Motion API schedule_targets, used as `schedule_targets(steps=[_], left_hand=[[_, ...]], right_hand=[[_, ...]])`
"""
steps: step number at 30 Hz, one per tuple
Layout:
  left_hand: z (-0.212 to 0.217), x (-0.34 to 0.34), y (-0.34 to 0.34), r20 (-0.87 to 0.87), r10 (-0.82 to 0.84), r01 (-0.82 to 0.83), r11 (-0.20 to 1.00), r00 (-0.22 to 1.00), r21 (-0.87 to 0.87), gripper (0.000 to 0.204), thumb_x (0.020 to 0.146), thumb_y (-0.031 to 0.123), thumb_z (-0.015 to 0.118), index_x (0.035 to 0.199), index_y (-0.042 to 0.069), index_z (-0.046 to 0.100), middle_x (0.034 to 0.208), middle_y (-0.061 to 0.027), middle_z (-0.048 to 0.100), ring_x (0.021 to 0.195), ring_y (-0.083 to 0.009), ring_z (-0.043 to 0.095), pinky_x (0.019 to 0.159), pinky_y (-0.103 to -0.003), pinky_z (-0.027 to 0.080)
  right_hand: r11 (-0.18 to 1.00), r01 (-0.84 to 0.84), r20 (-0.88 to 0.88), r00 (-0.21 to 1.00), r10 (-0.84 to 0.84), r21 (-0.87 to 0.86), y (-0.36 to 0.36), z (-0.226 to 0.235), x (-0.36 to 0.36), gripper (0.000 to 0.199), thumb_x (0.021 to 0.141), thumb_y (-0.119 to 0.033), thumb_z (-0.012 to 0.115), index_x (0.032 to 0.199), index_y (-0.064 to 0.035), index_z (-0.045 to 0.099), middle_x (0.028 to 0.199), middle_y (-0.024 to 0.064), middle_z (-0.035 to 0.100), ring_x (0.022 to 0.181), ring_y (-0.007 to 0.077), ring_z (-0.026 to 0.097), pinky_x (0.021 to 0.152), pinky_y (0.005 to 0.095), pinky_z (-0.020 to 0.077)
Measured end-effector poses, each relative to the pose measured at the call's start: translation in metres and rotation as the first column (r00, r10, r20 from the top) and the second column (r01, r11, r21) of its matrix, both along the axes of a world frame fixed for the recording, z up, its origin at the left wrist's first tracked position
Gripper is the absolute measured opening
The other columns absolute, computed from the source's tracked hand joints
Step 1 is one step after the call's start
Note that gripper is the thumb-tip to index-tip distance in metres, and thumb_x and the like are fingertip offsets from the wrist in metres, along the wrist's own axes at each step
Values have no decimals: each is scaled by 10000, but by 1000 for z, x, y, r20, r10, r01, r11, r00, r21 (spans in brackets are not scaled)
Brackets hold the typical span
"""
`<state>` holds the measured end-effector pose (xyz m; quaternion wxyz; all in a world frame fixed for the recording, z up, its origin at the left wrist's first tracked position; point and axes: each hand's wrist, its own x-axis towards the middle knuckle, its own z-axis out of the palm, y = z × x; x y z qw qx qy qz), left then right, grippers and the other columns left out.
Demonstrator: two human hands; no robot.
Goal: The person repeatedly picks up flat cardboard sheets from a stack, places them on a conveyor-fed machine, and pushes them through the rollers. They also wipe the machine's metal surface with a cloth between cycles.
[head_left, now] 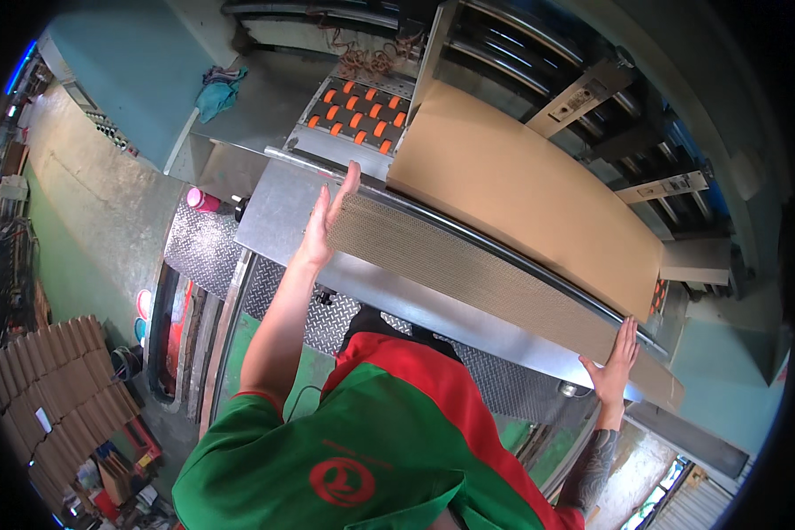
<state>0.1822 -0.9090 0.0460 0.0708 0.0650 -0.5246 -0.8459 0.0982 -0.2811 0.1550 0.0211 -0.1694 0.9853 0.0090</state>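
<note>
A stack of brown corrugated cardboard sheets point(477, 256) shows its layered edges towards me, along the metal table point(278, 212). At the stack's left end, my left hand point(329, 221) stands upright with its fingers stretched and palm turned to the stack. My right hand point(615, 367) lies flat near the right end, fingers extended towards the metal bar point(503, 243). Both hands are open, with nothing wrapped in their fingers. Beyond the bar, the smooth brown cardboard top point(521, 185) reaches into the machine. Whether it is one stack with the layered edges, I cannot tell.
Orange rollers point(358, 115) sit left of the cardboard in the machine bed. Two metal arms point(583, 97) hang over its far side. A teal cloth point(219, 93) and a pink container point(203, 200) are at the left. Stacked cardboard point(62, 380) stands on the floor.
</note>
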Motion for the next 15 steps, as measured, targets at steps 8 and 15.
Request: schedule_targets(steps=[8,15], left_hand=[[-7,-4,16,-32,-40,42,997,999,68,877,1107,675,202,1725,64,87,1818,-73,24,1671,-233,-17,1337,-419,26],[-8,-6,39,-29,155,-157,985,987,-73,884,1103,690,175,1727,69,92,1816,-91,54,1670,-246,21,1335,-418,47]], right_hand=[[1000,-26,-22,999,26,8,19,-1,-4,1349,691,-573,892,1716,-67,175,1771,188,217,1644,380,185,1288,646,154],[1000,-10,-16,1000,11,14,35,-3,-8,1353,680,-550,907,1715,-70,180,1763,186,242,1639,387,198,1285,641,167]])
